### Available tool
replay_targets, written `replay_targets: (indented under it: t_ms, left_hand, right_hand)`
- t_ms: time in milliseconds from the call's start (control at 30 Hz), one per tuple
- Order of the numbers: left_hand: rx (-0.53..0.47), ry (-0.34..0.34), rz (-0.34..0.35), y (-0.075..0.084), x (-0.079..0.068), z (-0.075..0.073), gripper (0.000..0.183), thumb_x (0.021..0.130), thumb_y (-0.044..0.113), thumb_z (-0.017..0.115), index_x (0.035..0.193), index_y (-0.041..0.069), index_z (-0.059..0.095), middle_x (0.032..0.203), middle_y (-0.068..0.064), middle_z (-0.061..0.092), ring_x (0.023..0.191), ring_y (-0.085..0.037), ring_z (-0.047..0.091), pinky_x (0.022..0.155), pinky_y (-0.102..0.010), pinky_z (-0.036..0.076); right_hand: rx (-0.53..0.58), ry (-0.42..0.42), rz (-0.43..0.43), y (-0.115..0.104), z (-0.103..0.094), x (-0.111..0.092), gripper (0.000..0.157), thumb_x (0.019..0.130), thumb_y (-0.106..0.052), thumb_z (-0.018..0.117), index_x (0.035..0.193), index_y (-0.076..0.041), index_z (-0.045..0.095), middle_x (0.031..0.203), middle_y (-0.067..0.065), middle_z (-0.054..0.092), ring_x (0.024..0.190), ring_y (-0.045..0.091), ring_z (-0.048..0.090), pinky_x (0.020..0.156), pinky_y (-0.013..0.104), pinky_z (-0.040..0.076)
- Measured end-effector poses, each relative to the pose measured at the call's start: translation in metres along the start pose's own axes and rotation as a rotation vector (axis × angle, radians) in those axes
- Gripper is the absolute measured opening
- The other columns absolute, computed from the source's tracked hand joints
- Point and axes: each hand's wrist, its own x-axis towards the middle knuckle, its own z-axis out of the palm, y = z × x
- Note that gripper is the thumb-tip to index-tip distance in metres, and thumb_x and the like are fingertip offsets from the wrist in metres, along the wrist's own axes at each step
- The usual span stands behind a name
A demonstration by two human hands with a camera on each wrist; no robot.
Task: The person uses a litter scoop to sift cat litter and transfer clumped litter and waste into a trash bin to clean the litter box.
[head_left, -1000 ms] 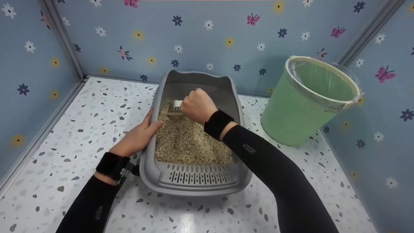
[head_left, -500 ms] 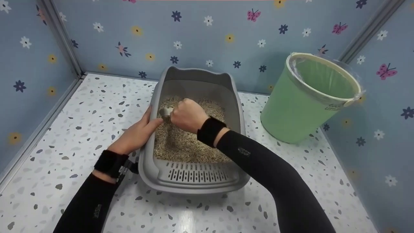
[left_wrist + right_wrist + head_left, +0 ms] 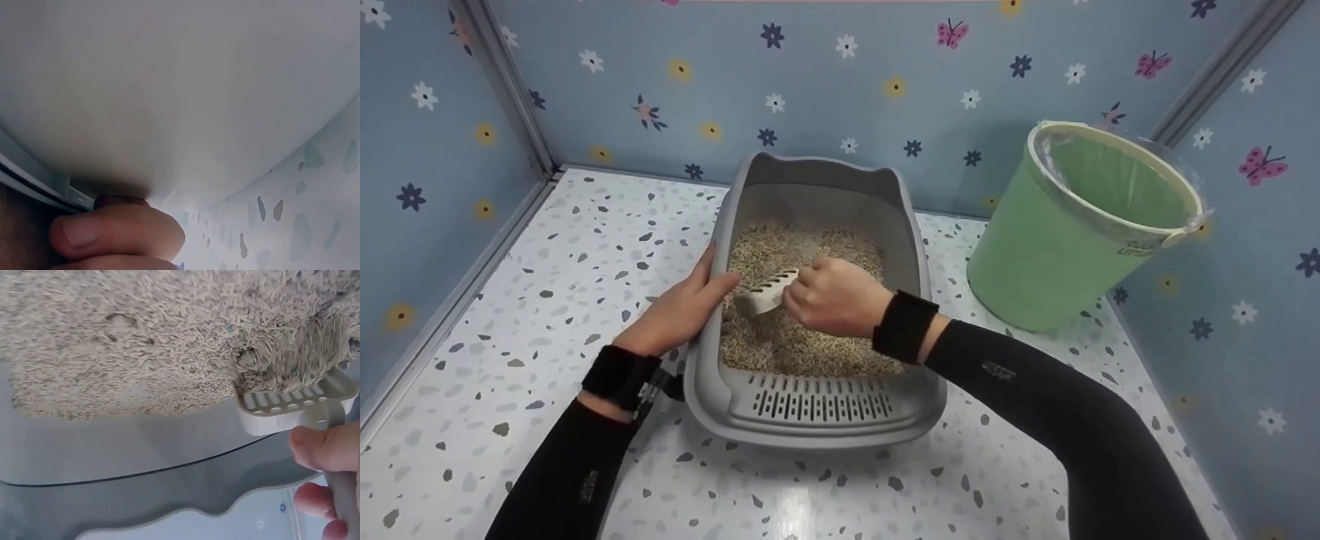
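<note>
A grey litter box (image 3: pixel 712 420) with a high back stands on the floor, its bottom spread with pale pellet litter (image 3: pixel 840 352). My left hand (image 3: pixel 682 311) grips the box's left side, thumb over the rim. The left wrist view has its curled fingers (image 3: pixel 118 230) under the rim against the outer wall. Inside the box, my right hand (image 3: pixel 840 296) holds a slotted litter scoop (image 3: pixel 765 294) by its grey handle. Tilted over the litter, the scoop has pellets streaming off it, blurred in the right wrist view. A dark clump (image 3: pixel 246 357) shows beside the falling pellets.
To the right of the box stands a green waste bin (image 3: pixel 1035 255) lined with a clear bag. A flowered blue wall (image 3: pixel 810 75) rises close behind both. The speckled floor (image 3: pixel 540 300) extends left and in front of the box.
My right hand has come toward the front of the box and turned, bringing the scoop up into view with its slots showing. The left hand keeps its place on the rim.
</note>
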Motion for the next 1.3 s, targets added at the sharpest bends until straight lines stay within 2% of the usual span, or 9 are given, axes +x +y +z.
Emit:
replay_targets:
  t_ms: [133,267,333,433,567,733,933,1133,1300]
  left_hand:
    - [0.010,-0.008,-0.001,0.002,0.001,0.000,0.096,0.106,0.087,0.033,0.176,0.042,-0.016,0.183,-0.026,0.013,0.138,-0.062,0.056,0.106,-0.067,0.055]
    - [0.007,-0.011,0.000,0.003,0.001,-0.001,0.094,0.106,0.086,0.033,0.175,0.045,-0.016,0.183,-0.025,0.014,0.135,-0.062,0.059,0.101,-0.066,0.058]
    - [0.006,-0.009,-0.002,0.003,0.001,-0.002,0.093,0.106,0.087,0.033,0.174,0.047,-0.016,0.183,-0.025,0.014,0.134,-0.062,0.059,0.099,-0.066,0.059]
    - [-0.010,-0.012,0.001,0.003,0.000,-0.003,0.093,0.106,0.087,0.034,0.174,0.047,-0.016,0.183,-0.024,0.012,0.139,-0.061,0.055,0.105,-0.068,0.055]
    - [-0.022,-0.021,0.000,0.003,0.000,-0.004,0.093,0.106,0.086,0.034,0.174,0.047,-0.016,0.183,-0.025,0.011,0.145,-0.060,0.049,0.112,-0.070,0.049]
    - [-0.011,-0.020,-0.010,0.002,-0.001,-0.004,0.095,0.105,0.087,0.033,0.174,0.046,-0.017,0.183,-0.026,0.012,0.140,-0.060,0.054,0.108,-0.068,0.053]
    - [-0.013,-0.013,-0.012,-0.001,-0.001,-0.002,0.095,0.105,0.087,0.034,0.174,0.046,-0.016,0.183,-0.026,0.013,0.133,-0.059,0.060,0.101,-0.065,0.057]
    - [-0.008,-0.020,-0.010,0.000,0.000,0.000,0.096,0.105,0.088,0.033,0.175,0.044,-0.017,0.183,-0.026,0.013,0.137,-0.060,0.058,0.106,-0.068,0.054]
    - [-0.022,-0.022,-0.016,0.001,0.001,0.001,0.094,0.105,0.088,0.034,0.174,0.048,-0.015,0.183,-0.024,0.013,0.139,-0.060,0.055,0.108,-0.070,0.053]
  right_hand:
    - [0.011,0.102,-0.031,0.005,-0.009,-0.019,0.020,0.112,-0.029,0.068,0.104,-0.018,0.082,0.089,-0.005,0.079,0.077,0.011,0.070,0.070,0.025,0.058]
    - [0.024,0.115,-0.057,0.012,-0.020,-0.030,0.019,0.111,-0.028,0.067,0.102,-0.018,0.081,0.085,-0.007,0.076,0.076,0.011,0.067,0.069,0.025,0.056]
    - [0.041,0.093,-0.056,0.018,-0.024,-0.034,0.019,0.111,-0.028,0.068,0.101,-0.018,0.080,0.084,-0.007,0.075,0.076,0.012,0.067,0.069,0.025,0.057]
    - [0.089,0.053,-0.028,0.028,-0.030,-0.040,0.017,0.110,-0.027,0.072,0.098,-0.018,0.079,0.084,-0.007,0.075,0.076,0.013,0.067,0.071,0.027,0.058]
    - [0.126,-0.011,0.057,0.043,-0.032,-0.046,0.017,0.106,-0.023,0.077,0.089,-0.018,0.076,0.083,-0.006,0.076,0.075,0.014,0.067,0.069,0.028,0.056]
    - [0.142,-0.142,0.182,0.059,-0.021,-0.047,0.018,0.105,-0.023,0.080,0.088,-0.017,0.077,0.081,-0.006,0.075,0.071,0.014,0.065,0.063,0.028,0.052]
    - [0.127,-0.279,0.243,0.067,-0.003,-0.036,0.020,0.104,-0.010,0.076,0.084,-0.015,0.075,0.077,-0.004,0.072,0.068,0.015,0.064,0.063,0.029,0.053]
    - [0.113,-0.322,0.284,0.066,0.006,-0.027,0.031,0.101,-0.005,0.071,0.072,-0.015,0.069,0.073,-0.003,0.070,0.061,0.016,0.055,0.061,0.032,0.054]
    - [0.124,-0.334,0.313,0.062,0.013,-0.029,0.032,0.101,-0.004,0.070,0.072,-0.014,0.067,0.072,-0.002,0.069,0.061,0.016,0.053,0.060,0.032,0.055]
